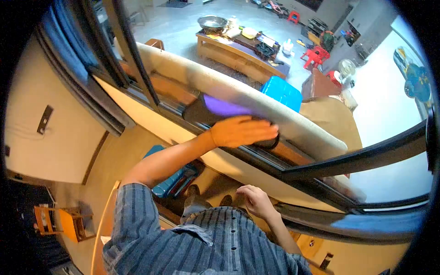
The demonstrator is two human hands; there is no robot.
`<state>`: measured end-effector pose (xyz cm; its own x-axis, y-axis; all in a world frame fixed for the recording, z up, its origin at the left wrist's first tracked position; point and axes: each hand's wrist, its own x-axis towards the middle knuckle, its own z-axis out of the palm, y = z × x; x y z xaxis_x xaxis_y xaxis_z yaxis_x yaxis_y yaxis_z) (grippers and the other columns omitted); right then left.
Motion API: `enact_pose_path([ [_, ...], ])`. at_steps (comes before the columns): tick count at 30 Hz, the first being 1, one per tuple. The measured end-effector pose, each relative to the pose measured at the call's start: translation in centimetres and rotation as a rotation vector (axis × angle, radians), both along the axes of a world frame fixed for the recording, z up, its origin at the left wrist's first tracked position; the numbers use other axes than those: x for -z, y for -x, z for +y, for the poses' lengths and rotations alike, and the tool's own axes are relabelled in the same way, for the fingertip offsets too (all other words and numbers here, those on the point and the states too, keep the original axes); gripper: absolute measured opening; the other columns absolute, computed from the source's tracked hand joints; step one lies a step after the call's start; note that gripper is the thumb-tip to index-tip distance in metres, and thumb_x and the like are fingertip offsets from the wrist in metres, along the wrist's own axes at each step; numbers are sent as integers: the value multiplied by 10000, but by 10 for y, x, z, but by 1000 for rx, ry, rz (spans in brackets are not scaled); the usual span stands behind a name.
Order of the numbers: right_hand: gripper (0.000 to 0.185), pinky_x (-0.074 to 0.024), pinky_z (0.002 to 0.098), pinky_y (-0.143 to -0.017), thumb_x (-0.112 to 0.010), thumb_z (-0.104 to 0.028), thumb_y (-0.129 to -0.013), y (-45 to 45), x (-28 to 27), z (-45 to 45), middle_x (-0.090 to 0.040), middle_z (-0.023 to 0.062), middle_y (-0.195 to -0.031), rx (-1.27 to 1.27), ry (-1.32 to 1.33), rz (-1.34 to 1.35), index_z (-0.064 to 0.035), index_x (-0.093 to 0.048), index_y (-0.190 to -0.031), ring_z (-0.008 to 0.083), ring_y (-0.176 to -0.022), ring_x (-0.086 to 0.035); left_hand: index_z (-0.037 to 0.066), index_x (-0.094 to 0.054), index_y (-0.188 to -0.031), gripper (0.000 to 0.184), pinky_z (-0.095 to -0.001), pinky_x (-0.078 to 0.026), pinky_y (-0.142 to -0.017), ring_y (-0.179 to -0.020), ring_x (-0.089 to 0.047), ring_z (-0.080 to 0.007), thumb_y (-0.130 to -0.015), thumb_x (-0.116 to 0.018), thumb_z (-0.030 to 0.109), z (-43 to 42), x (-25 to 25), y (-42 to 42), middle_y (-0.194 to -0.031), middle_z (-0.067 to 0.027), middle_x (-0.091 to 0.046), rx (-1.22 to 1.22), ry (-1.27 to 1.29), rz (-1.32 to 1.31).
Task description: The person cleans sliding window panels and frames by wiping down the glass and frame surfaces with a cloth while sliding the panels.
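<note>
My left hand (pixel 243 131) reaches across the window sill, its fingers stretched out flat over the right part of a dark, rounded object (pixel 197 109) with a purple patch. The object lies along the window track, beside the cream back of a sofa (pixel 220 80); blur hides its details. Lower down, in front of my striped shirt, my right hand (pixel 257 200) hangs with loosely bent fingers, apart from the object and with nothing visible in it.
Black window frames (pixel 366 162) cross the right side and upper left. Beyond the sofa are a blue box (pixel 282 93), a low table (pixel 243 51) with a metal bowl, and red stools (pixel 314 57). A blue container (pixel 168 185) stands below my left forearm.
</note>
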<state>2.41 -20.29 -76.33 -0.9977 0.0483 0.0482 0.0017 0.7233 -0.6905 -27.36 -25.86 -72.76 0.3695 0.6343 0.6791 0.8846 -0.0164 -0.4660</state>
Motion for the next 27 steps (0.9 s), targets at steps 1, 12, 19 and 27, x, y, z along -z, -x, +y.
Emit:
enact_pose_path([
  [1, 315, -546, 439, -883, -600, 48, -850, 2, 1, -5, -690, 123, -1141, 26, -4, -7, -85, -665, -1127, 357, -1051, -661, 261, -418, -1568, 649, -393, -347, -1146, -1434, -451, -201, -952, -583, 376, -3, 11, 4, -1629, 13, -388, 72, 183, -216],
  [12, 289, -539, 463, -874, -636, 7, -830, -5, 19, -55, -678, 139, -1073, 266, -66, -55, -79, -649, -1107, 380, -1006, -653, 78, -644, -928, 447, -439, -474, -814, -859, -598, -293, -1024, -516, 496, -41, 45, 68, -907, -147, -618, 444, 732, -917],
  [19, 325, -552, 462, -859, -647, 13, -794, 10, 7, -55, -682, 149, -1070, 308, -117, 33, -80, -658, -1105, 381, -982, -657, 91, -474, -1526, 647, -432, -385, -1154, -1416, -457, -342, -901, -612, 188, -40, -146, 82, -1564, -123, -456, 287, 162, -193],
  [27, 295, -553, 467, -867, -640, -22, -854, -12, 22, -54, -698, 149, -1063, 423, -66, 23, -87, -668, -1140, 378, -1004, -666, 95, -504, -1507, 721, -490, -326, -1202, -1454, -392, -417, -807, -659, 11, 17, -205, 0, -1585, -176, -422, 361, -123, -207],
])
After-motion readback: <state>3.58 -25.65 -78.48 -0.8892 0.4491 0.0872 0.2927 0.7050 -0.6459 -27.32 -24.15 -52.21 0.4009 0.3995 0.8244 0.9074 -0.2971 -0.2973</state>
